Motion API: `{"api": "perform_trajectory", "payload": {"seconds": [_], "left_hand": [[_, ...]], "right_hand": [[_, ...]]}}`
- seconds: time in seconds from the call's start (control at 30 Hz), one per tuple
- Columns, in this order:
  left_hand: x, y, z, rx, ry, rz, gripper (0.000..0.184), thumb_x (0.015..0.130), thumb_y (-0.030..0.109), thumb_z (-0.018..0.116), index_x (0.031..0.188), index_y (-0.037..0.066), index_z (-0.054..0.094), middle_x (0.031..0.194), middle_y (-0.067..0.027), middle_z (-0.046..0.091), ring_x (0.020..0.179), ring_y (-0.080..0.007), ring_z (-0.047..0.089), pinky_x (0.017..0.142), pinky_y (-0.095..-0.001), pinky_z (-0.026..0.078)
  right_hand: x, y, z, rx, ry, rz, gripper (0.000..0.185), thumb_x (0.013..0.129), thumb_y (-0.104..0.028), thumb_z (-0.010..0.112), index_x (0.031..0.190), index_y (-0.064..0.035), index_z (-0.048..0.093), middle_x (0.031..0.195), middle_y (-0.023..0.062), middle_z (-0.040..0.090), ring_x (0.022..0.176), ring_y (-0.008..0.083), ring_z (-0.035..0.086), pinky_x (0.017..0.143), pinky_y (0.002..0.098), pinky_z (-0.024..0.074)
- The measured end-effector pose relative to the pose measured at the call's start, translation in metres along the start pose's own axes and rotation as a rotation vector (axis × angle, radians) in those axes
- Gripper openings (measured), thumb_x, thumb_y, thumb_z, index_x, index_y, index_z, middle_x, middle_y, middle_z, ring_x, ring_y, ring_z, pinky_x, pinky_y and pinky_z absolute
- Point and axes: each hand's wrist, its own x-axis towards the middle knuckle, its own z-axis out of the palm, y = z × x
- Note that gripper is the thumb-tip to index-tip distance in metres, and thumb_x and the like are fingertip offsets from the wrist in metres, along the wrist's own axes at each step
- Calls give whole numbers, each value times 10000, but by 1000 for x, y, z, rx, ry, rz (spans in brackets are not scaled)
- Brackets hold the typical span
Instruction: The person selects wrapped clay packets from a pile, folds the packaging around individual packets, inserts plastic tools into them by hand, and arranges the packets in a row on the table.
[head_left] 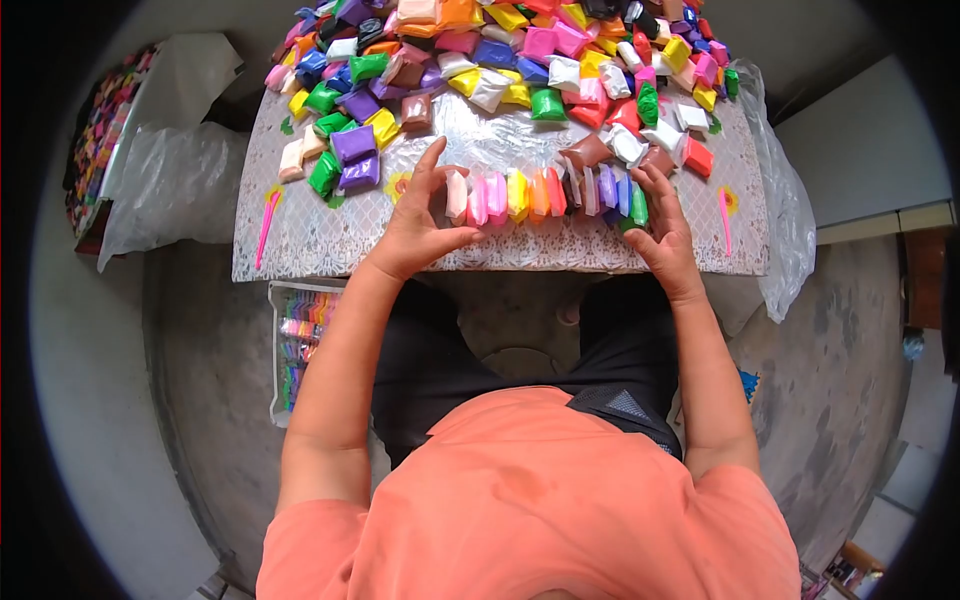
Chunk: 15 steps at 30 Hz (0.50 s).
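A row of small wrapped packets (537, 195), which look like coloured modelling clay, stands on edge near the front of the table. It runs from pale pink on the left through yellow and orange to blue and green on the right. My left hand (420, 220) curves round the left end, thumb in front and fingers behind the pale packet (457, 197). At the other end, my right hand (663, 235) closes round the green packet (638, 206), its thumb on the near side. Fingertips behind the row are partly hidden.
A large heap of coloured packets (490, 55) covers the back of the lace-patterned table (340, 245). One pink plastic tool (267, 229) lies left, another pink tool (725, 222) right. Below left stands a white crate (277, 350) holding packed rows. Clear plastic (785, 200) hangs at the right edge.
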Motion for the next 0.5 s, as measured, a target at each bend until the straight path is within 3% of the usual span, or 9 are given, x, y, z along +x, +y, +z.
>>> {"api": "perform_trajectory", "payload": {"seconds": [0.13,0.17,0.37,0.5], "left_hand": [[5,-12,16,85,58,32,1052,690,-33,818,1544,130,224,1133,-48,575,1050,-153,585,940,-312,479],[5,-14,20,-52,66,-43,899,714,-27,806,1473,111,344,1105,-30,580,1030,-135,581,919,-288,482],[12,-17,16,62,-14,-42,616,733,-12,798,1266,82,505,1111,-18,576,1053,-132,572,936,-289,475],[12,-19,17,14,0,-28,742,727,-4,794,1359,95,418,1214,-54,544,1131,-159,550,974,-297,463]], "right_hand": [[4,6,1,-20,8,5,969,749,-152,853,1524,-58,280,1497,155,413,1406,257,379,1159,360,290],[3,6,2,-24,15,12,961,747,-134,851,1522,-60,288,1492,152,421,1399,253,390,1152,355,303],[2,6,3,-114,42,-6,902,748,-109,840,1500,-57,344,1451,144,476,1350,231,451,1116,335,352],[2,10,2,-216,52,-55,900,741,-145,849,1492,-55,361,1416,142,517,1316,222,487,1093,329,376]]}}
